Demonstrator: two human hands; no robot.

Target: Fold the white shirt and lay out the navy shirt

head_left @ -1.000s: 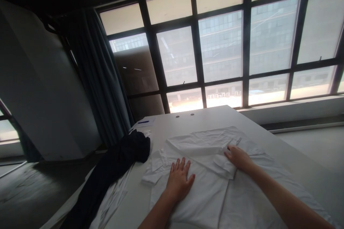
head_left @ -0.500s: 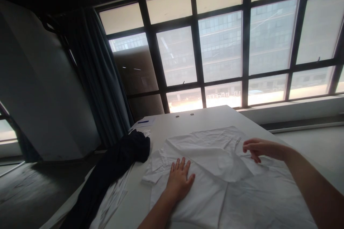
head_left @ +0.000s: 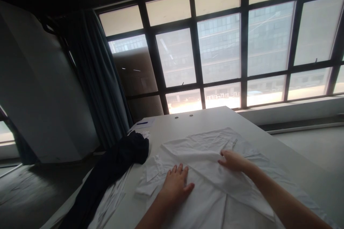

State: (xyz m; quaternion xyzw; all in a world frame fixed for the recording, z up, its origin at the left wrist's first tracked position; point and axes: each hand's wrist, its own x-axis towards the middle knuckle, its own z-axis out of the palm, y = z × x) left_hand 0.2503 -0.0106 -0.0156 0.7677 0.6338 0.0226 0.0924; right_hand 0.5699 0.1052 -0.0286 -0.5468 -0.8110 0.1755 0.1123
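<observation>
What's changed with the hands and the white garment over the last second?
The right hand let go of the white garment, swung right, then came back left to it; whether it grips is unclear. The garment's folded edge now runs farther right. The left hand stays spread on it; the dark garment and pen haven't moved.

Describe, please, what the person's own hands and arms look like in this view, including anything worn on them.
The left hand and the right hand are both ungloved, and the forearms are bare as far as they show. No sleeve, watch, bracelet or ring can be made out.
</observation>
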